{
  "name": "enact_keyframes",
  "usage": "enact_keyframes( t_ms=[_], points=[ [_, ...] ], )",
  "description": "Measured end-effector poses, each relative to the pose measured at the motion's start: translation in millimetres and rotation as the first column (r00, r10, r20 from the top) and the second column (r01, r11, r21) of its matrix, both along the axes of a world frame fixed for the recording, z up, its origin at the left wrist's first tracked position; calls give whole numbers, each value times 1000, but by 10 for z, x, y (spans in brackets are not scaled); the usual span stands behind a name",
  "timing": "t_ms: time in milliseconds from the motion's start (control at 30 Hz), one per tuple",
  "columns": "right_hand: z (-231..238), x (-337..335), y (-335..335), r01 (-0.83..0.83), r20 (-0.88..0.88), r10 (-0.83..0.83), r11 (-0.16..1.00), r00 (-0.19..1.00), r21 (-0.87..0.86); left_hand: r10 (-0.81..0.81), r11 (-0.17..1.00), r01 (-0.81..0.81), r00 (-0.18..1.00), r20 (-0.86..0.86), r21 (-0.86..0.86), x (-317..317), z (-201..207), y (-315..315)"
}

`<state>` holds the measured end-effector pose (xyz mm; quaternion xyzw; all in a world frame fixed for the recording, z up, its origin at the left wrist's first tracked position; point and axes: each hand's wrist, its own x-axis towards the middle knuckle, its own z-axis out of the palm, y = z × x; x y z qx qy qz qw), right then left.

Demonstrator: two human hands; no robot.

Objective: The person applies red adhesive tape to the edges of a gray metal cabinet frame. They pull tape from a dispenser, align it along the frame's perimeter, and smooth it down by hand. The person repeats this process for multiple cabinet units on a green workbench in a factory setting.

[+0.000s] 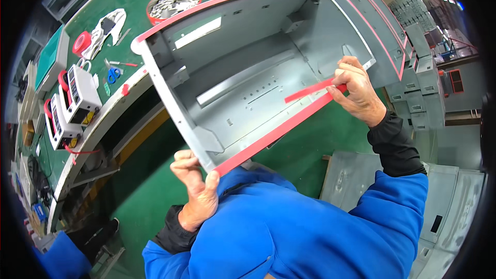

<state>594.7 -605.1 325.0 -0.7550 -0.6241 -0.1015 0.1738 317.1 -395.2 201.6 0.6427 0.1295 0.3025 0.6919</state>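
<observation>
A grey sheet-metal box (330,36) lies tilted in front of me, its open side facing up. Red tape (274,134) runs along its near rim, and the far rim carries a red strip too. At the near left corner my left hand (197,191) grips the box, thumb by the tape's end and fingers curled at the side rim. My right hand (361,93) is closed at the near right corner, pinching the red tape between thumb and fingers. A loose tape tail (309,91) sticks out leftward from that pinch, over the box's inside.
The green workbench (227,8) holds a red-rimmed bowl of small metal parts (173,4), blue scissors (113,74), a red tape roll (81,44) and white devices (82,95). More grey boxes (385,41) stand at right; metal panels (356,175) lie lower right. Another person's blue sleeve (64,256) shows lower left.
</observation>
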Motion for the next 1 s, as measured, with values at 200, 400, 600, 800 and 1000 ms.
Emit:
enact_keyframes(
  t_ms=[200, 400, 600, 800, 1000],
  points=[
    [-188, 197, -256, 82, -64, -79, 996, 995, 36, 42, 998, -46, 997, -71, -47, -21, 24, -16],
    [-344, 267, -286, 83, -127, -74, 994, 989, 68, 65, 998, -67, 996, -67, -19, -27, 15, 3],
    [-412, 300, -298, 49, -192, -39, 997, 981, 51, 96, 995, -97, 992, -86, -13, -41, 22, 1],
    [-421, 283, -304, 60, -165, -43, 993, 985, 100, 109, 993, -113, 990, -94, -35, -44, 33, -11],
    [-432, 286, -291, 49, -173, -28, 992, 985, 118, 106, 994, -109, 990, -89, -29, -44, 33, -3]
  ],
)
